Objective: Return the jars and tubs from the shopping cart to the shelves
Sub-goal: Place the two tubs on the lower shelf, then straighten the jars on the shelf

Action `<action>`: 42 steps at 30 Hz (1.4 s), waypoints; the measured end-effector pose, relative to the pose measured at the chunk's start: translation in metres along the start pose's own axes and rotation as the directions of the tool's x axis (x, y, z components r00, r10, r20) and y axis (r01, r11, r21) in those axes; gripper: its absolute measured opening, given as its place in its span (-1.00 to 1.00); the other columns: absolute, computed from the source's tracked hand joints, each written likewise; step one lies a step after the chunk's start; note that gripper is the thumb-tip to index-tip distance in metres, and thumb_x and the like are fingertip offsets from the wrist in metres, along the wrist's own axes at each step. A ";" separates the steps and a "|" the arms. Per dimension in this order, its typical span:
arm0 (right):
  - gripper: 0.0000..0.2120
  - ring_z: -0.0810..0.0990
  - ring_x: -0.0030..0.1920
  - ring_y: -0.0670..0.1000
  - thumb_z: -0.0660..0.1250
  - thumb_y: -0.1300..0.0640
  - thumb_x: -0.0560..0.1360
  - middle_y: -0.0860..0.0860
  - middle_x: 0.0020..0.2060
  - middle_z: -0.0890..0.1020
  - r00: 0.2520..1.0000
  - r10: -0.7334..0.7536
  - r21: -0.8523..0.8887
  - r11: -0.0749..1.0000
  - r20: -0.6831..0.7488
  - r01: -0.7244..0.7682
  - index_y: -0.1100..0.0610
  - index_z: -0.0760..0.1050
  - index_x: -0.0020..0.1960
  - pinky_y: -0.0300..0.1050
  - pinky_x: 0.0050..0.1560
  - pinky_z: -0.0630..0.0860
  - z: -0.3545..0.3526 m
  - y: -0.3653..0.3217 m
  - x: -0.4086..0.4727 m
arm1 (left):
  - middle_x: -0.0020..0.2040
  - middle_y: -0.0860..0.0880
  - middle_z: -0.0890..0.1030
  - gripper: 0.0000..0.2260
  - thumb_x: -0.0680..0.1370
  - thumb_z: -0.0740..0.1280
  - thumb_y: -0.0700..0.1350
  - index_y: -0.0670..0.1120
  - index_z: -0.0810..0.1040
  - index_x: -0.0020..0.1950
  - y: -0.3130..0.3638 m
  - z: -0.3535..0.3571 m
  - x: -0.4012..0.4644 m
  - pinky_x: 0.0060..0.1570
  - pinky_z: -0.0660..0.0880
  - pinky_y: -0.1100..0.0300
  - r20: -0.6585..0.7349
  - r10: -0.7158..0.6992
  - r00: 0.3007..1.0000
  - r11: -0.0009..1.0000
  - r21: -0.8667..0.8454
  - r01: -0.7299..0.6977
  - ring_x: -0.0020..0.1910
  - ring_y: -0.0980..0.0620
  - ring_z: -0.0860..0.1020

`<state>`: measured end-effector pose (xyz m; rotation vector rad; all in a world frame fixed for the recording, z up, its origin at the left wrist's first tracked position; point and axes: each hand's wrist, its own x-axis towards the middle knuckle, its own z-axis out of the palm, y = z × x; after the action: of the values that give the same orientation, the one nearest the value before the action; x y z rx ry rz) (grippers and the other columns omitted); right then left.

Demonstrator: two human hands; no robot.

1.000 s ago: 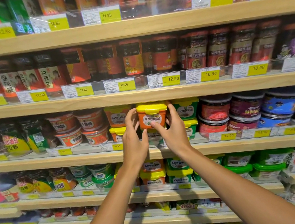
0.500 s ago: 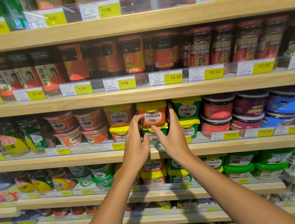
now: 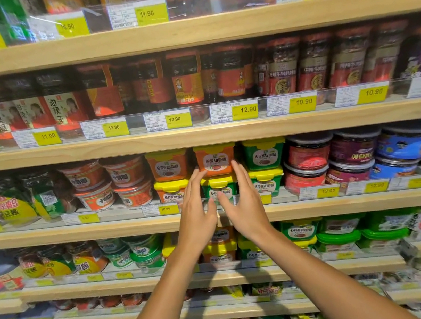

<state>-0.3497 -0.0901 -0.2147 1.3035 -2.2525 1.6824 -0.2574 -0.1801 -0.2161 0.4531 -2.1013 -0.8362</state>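
Two bare forearms come up from the bottom edge, each ending in a bare hand: the left hand (image 3: pixel 197 215) and the right hand (image 3: pixel 245 205). No sleeve or cuff shows on either arm as far down as the picture reaches, and the wrists and fingers appear to carry no watch, band, ring or glove, though the picture is a little soft there. The nails look short and plain, as far as the softness allows.
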 end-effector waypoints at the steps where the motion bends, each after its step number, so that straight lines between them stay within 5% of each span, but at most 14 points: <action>1: -0.28 -0.01 0.58 -0.16 0.30 0.04 0.62 -0.11 0.61 0.05 1.000 0.006 -0.009 1.000 0.009 -0.005 -0.05 -0.04 0.62 -0.48 0.36 -0.02 0.000 0.001 0.000 | 0.59 0.12 0.16 -0.48 0.61 0.26 -0.23 0.15 0.24 0.49 -0.001 0.001 0.000 0.50 0.16 -0.19 0.012 -0.007 1.000 1.000 0.011 0.007 0.56 0.20 0.11; 4: -0.26 -0.04 0.54 -0.25 0.30 0.03 0.62 -0.13 0.62 -0.01 0.999 0.009 -0.022 1.000 0.031 -0.009 -0.05 -0.08 0.63 -0.69 0.20 -0.12 0.002 0.003 -0.004 | 0.61 0.15 0.07 -0.53 0.63 0.25 -0.17 0.11 0.24 0.50 -0.001 0.002 -0.003 0.48 0.10 0.07 0.057 -0.016 0.998 0.999 0.041 0.014 0.53 0.29 0.05; 8: -0.26 -0.02 0.55 -0.24 0.31 0.03 0.61 -0.17 0.61 0.00 0.999 0.009 -0.009 1.000 0.033 -0.009 -0.07 -0.07 0.63 -0.66 0.24 -0.12 0.000 0.003 -0.006 | 0.61 0.20 0.02 -0.54 0.64 0.25 -0.15 0.12 0.25 0.50 0.001 0.000 -0.008 0.26 -0.03 0.60 0.082 -0.002 0.997 0.999 0.049 -0.002 0.55 0.28 0.04; 9: -0.27 -0.01 0.55 -0.25 0.31 0.02 0.61 -0.18 0.61 0.01 1.000 -0.002 -0.006 1.000 0.028 0.002 -0.07 -0.06 0.63 -0.65 0.26 -0.11 -0.001 0.003 -0.007 | 0.60 0.21 0.04 -0.54 0.64 0.25 -0.17 0.12 0.26 0.50 0.001 -0.001 -0.009 0.29 0.00 0.60 0.080 0.009 0.997 0.999 0.037 -0.012 0.56 0.25 0.06; 11: -0.28 -0.01 0.53 -0.33 0.30 0.01 0.61 -0.23 0.59 0.02 0.999 -0.018 0.012 1.000 0.033 0.017 -0.11 -0.04 0.62 -0.63 0.30 -0.06 -0.004 0.002 -0.012 | 0.58 0.23 0.10 -0.54 0.62 0.26 -0.20 0.12 0.29 0.48 0.004 -0.004 -0.013 0.46 0.19 0.30 0.067 0.029 0.997 1.000 0.002 -0.029 0.55 0.23 0.12; 14: -0.32 0.03 0.51 -0.38 0.31 0.02 0.61 -0.30 0.56 0.07 0.999 -0.030 0.035 0.999 0.038 0.029 -0.17 0.01 0.59 -0.59 0.33 0.03 -0.013 -0.004 -0.022 | 0.53 0.22 0.24 -0.56 0.61 0.28 -0.20 0.10 0.35 0.45 0.012 -0.015 -0.022 0.44 0.33 0.01 0.022 0.056 0.998 0.998 -0.001 -0.056 0.52 0.17 0.22; 20: -0.45 0.30 0.43 -0.31 0.33 0.06 0.61 -0.36 0.45 0.32 0.995 -0.062 0.059 0.997 0.081 0.057 -0.25 0.21 0.51 -0.26 0.40 0.34 -0.050 -0.040 -0.026 | 0.37 0.28 0.42 -0.56 0.61 0.31 -0.17 0.20 0.37 0.42 0.041 -0.052 -0.021 0.27 0.50 0.05 0.019 0.053 0.998 0.998 -0.031 -0.053 0.38 0.21 0.41; 25: -0.49 0.37 0.42 -0.25 0.35 0.06 0.60 -0.31 0.39 0.43 0.993 -0.116 0.032 0.993 0.012 0.116 -0.11 0.31 0.50 -0.21 0.40 0.38 -0.091 -0.082 -0.006 | 0.33 0.25 0.48 -0.60 0.60 0.34 -0.17 0.11 0.43 0.40 0.081 -0.084 0.009 0.23 0.30 0.52 -0.016 0.142 0.990 0.990 0.012 -0.141 0.35 0.30 0.41; 35: -0.50 0.38 0.42 -0.18 0.32 -0.07 0.60 -0.20 0.40 0.44 0.971 -0.238 -0.241 0.942 0.011 0.234 -0.08 0.31 0.50 -0.11 0.40 0.39 -0.152 -0.124 0.067 | 0.33 0.12 0.49 -0.67 0.60 0.35 -0.05 0.03 0.47 0.37 0.131 -0.114 0.081 0.31 0.38 0.18 -0.002 0.292 0.956 0.927 0.246 -0.283 0.37 0.13 0.42; 42: -0.42 0.42 0.41 -0.03 0.28 -0.19 0.57 -0.09 0.42 0.45 0.979 -0.195 -0.433 0.879 0.056 0.200 0.01 0.30 0.50 -0.01 0.32 0.45 -0.165 -0.125 0.105 | 0.29 0.12 0.50 -0.64 0.57 0.34 0.08 0.06 0.44 0.35 0.142 -0.113 0.110 0.18 0.47 0.06 -0.089 0.150 0.985 0.924 0.368 -0.108 0.29 0.06 0.46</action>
<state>-0.4084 -0.0264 0.0002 1.3658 -2.2298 1.0217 -0.2385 -0.1869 -0.0053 0.5346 -2.1537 -0.3345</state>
